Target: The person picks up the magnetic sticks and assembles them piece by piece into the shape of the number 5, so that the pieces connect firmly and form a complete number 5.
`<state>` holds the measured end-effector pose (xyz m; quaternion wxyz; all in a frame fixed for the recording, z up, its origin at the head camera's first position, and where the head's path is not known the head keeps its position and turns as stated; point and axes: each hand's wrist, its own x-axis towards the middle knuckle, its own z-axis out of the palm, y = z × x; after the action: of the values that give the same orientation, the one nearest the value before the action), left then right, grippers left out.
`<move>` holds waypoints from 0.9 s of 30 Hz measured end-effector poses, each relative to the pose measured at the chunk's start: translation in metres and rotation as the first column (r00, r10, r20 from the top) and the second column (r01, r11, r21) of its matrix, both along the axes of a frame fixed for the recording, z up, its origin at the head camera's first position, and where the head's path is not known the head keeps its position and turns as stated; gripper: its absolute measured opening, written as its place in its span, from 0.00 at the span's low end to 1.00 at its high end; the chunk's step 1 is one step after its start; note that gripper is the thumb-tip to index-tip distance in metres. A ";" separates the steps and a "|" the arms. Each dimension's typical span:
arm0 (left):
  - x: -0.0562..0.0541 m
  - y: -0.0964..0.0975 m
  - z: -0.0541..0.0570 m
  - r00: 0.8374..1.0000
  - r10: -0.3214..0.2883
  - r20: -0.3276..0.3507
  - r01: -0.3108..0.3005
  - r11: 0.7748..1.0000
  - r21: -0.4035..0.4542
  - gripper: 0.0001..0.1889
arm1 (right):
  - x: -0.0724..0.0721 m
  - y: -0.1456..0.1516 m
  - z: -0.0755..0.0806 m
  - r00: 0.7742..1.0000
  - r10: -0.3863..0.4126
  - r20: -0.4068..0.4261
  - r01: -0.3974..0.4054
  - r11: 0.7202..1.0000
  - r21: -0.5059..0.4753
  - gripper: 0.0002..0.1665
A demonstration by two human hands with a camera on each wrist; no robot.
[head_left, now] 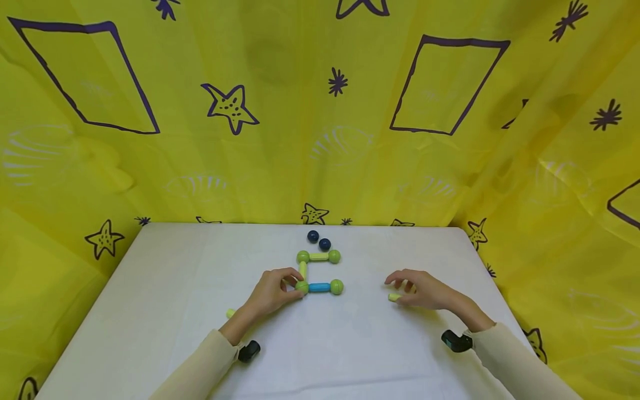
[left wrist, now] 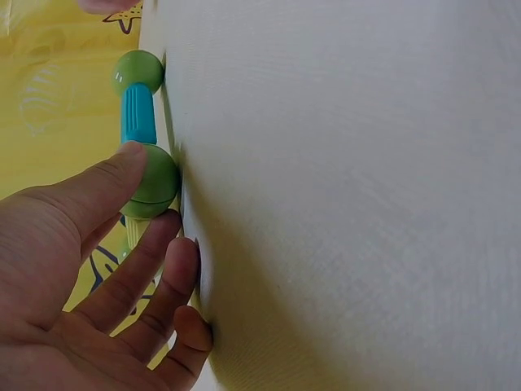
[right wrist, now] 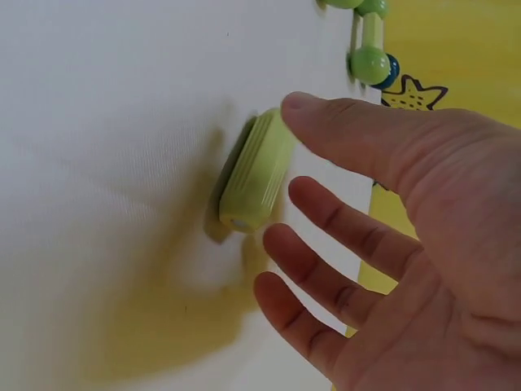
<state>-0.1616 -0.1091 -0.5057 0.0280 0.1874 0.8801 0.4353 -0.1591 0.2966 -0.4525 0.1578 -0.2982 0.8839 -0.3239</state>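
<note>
Four green balls [head_left: 337,286], linked by two pale rods [head_left: 319,257] and one blue rod [head_left: 319,288], formed an open-sided frame [head_left: 303,257] on a white table [head_left: 165,272]; the left hand [head_left: 270,291] pinched the near-left ball [head_left: 301,287] between thumb and fingers, seemingly to steady it; the right hand [head_left: 425,290], fingers apart, hung beside a loose rod [right wrist: 259,175], thumb contact unclear; two navy balls [head_left: 324,244] lay beyond, apparently as spares.
</note>
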 end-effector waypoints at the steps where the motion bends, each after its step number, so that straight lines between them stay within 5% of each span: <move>1: 0.000 0.000 0.000 1.000 0.002 -0.001 -0.002 1.000 -0.001 0.12 | -0.001 0.001 0.000 1.000 0.006 0.011 -0.006 1.000 0.009 0.21; 27: -0.001 0.000 -0.001 1.000 -0.009 -0.014 0.009 1.000 0.014 0.12 | -0.011 0.003 -0.011 0.999 0.019 0.045 -0.023 0.996 0.084 0.15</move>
<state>-0.1629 -0.1090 -0.5069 0.0225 0.1946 0.8763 0.4401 -0.1701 0.2997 -0.4640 0.1932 -0.2934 0.8898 -0.2911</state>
